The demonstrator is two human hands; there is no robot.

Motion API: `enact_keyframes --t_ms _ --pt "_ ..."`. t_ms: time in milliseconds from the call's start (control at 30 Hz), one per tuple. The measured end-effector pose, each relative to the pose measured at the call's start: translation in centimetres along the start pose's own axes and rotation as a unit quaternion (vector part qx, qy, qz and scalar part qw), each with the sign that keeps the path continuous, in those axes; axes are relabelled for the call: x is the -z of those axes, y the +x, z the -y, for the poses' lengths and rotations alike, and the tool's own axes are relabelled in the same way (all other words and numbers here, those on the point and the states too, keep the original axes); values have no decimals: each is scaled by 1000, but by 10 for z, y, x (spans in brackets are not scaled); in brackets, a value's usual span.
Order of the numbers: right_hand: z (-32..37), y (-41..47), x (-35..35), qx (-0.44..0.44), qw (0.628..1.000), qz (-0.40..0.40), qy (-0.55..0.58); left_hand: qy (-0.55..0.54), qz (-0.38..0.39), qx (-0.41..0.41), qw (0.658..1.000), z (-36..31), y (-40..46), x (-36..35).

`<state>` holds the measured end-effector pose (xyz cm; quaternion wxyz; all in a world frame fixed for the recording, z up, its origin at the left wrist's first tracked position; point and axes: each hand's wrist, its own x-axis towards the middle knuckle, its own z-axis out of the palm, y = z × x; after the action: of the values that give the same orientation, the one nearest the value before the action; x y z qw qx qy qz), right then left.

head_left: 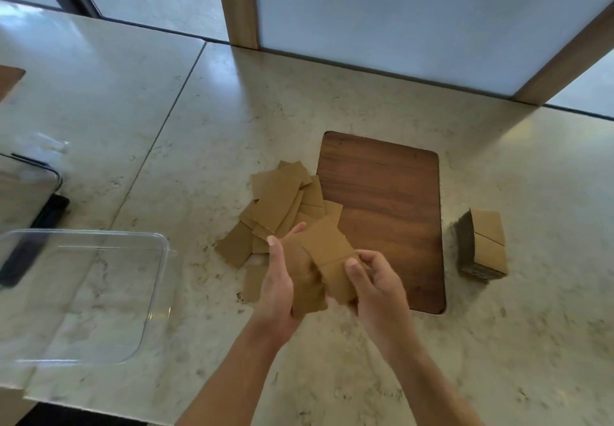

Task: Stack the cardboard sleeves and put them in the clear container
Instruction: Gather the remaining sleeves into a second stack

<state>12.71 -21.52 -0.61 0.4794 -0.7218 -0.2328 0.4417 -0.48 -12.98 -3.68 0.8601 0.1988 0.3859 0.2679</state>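
Observation:
Both hands hold flat brown cardboard sleeves above the marble counter. My left hand (pixel 278 287) grips a small bunch of sleeves (pixel 307 296) from the left side. My right hand (pixel 375 284) pinches another sleeve (pixel 329 249) that lies across the top of that bunch. Behind the hands a loose pile of sleeves (pixel 275 199) is scattered on the counter. A neat stack of sleeves (pixel 485 243) stands at the right. The clear container (pixel 159 276) sits at the left with nothing inside.
A dark wooden board (pixel 392 203) is set into the counter (pixel 232 110) right of the loose pile. A dark-rimmed tray or device (pixel 33 193) lies at the far left behind the container. Frosted panels with wooden posts (pixel 237 3) close off the back.

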Motion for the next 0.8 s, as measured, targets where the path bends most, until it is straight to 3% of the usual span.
enact_keyframes --t_ms 100,200,267,367,433,500,567,700,800 --pt "-16 -12 -29 29 977 55 -202 33 -39 -20 998 6 0 -4" --pt "-25 -2 -15 41 964 -32 -261 -19 -60 -27 998 6 2 6" --pt "-36 11 4 41 925 -110 -363 -77 -58 -29 995 3 1 13" --pt "-48 28 18 -2 858 -75 -508 -113 -46 -19 992 1 -2 22" --pt "-48 36 24 -8 884 -71 -462 -126 -33 -5 991 0 -5 25" --pt "-44 40 35 -17 941 -106 -320 -130 -33 16 991 -1 -5 23" --pt "-40 40 43 -48 973 -134 -180 -133 -47 21 990 1 -4 21" --pt "-31 26 32 -87 989 -112 49 -59 -61 4 996 7 1 10" --pt "-25 17 6 -101 990 -62 72 47 -53 8 997 9 4 -4"
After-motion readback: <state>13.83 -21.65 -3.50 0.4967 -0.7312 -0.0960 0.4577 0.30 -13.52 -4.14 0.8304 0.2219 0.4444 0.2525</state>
